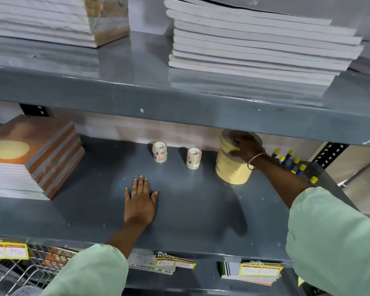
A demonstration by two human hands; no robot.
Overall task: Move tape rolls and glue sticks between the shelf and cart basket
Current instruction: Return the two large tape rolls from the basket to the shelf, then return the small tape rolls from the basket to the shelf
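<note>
On the grey middle shelf [90, 201] stands a tall stack of beige masking tape rolls [232, 167]. My right hand [247, 147] grips the upper rolls of that stack, tilting them up under the shelf above. Two short stacks of clear tape rolls [159, 151] [194, 158] stand to its left. Several blue glue sticks with yellow caps [295, 164] stand behind my right forearm, partly hidden. My left hand [139, 199] lies flat on the shelf, palm down, fingers apart, holding nothing. The wire cart basket [19, 272] shows at the lower left.
A pile of brown-covered notebooks [32, 157] fills the shelf's left end. White paper stacks [254, 43] sit on the upper shelf [137, 95], which overhangs low. Yellow price tags [8, 251] and thin booklets [250, 274] sit below the shelf's front edge.
</note>
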